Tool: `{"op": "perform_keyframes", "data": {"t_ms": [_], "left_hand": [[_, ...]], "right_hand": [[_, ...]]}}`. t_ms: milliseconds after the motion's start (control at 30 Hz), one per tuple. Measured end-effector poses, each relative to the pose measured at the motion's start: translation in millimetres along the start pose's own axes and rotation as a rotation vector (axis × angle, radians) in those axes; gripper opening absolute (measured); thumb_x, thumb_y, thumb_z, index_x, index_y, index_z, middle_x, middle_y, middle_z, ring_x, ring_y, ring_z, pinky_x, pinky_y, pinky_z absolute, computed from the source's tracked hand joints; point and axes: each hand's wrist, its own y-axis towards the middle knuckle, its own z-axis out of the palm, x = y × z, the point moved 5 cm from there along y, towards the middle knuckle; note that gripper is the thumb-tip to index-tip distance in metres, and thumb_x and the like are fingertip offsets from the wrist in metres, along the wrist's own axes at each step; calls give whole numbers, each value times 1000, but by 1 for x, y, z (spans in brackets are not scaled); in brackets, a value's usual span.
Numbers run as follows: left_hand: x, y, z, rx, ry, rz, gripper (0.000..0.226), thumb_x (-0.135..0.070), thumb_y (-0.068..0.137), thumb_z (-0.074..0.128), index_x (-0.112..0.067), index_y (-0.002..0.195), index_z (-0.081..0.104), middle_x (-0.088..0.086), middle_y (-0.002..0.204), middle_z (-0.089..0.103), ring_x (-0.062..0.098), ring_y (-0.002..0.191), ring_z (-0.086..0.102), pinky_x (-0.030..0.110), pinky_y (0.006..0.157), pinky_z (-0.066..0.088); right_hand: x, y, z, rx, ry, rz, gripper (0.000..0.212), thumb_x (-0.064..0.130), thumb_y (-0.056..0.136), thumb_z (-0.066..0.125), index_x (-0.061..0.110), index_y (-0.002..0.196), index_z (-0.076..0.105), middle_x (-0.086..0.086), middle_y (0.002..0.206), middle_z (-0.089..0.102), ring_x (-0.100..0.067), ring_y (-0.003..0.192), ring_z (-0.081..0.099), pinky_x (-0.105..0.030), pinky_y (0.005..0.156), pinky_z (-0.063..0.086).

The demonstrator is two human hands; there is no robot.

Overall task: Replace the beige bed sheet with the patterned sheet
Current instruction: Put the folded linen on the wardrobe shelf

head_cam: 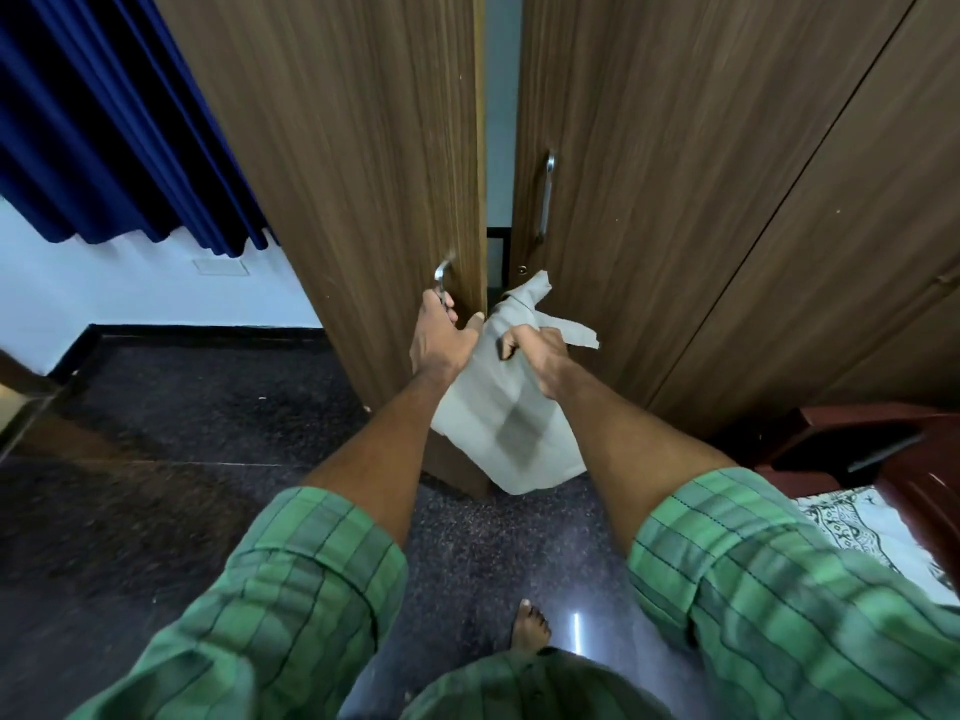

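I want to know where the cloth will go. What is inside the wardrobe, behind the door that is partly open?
Through the gap between the left door and the right door, only a pale inner wall and a dark edge lower down show. The doors and the beige sheet hide any shelves or contents.

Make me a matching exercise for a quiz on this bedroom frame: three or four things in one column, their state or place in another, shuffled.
Things:
1. left hand
2. right hand
3. left wardrobe door
4. patterned sheet

States:
A. lies on the bed, lower right
B. stands ajar
C. grips the beige bed sheet
D. holds a metal door handle

Pairs: 1-D, 2-C, 3-B, 4-A
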Motion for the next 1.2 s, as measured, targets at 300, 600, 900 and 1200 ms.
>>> {"op": "perform_keyframes", "data": {"t_ms": [300, 600, 900, 1200], "left_hand": [[15, -59, -53, -180, 129, -164, 70, -71, 67, 77, -25, 107, 45, -5, 105, 58, 17, 95, 60, 36, 80, 51], [23, -114, -94, -466, 312, -318, 67, -63, 69, 73, -20, 116, 53, 3, 113, 65, 27, 106, 66, 41, 88, 54], [38, -154, -128, -513, 581, -634, 47, -52, 95, 54, -11, 115, 66, 11, 114, 69, 34, 107, 67, 42, 82, 53], [62, -163, -168, -487, 500, -541, 36, -41, 97, 50, -20, 121, 64, 10, 118, 68, 34, 111, 64, 43, 88, 52]], "right_hand": [[-12, -27, 41, 95, -223, -100, 22, 30, 72, 66, 11, 82, 72, -9, 89, 69, -26, 87, 63, -28, 66, 45], [-13, -48, 91, 381, -440, -261, 36, 34, 83, 53, 11, 65, 74, -2, 65, 73, -23, 72, 71, -37, 85, 58], [-25, -86, 149, 604, -403, -269, 63, 68, 94, 50, 11, 86, 75, -4, 77, 76, -22, 86, 70, -39, 96, 52], [-40, -94, 195, 732, -490, -288, 68, 73, 83, 49, 13, 64, 75, -4, 74, 76, -26, 87, 71, -41, 94, 49]]}}
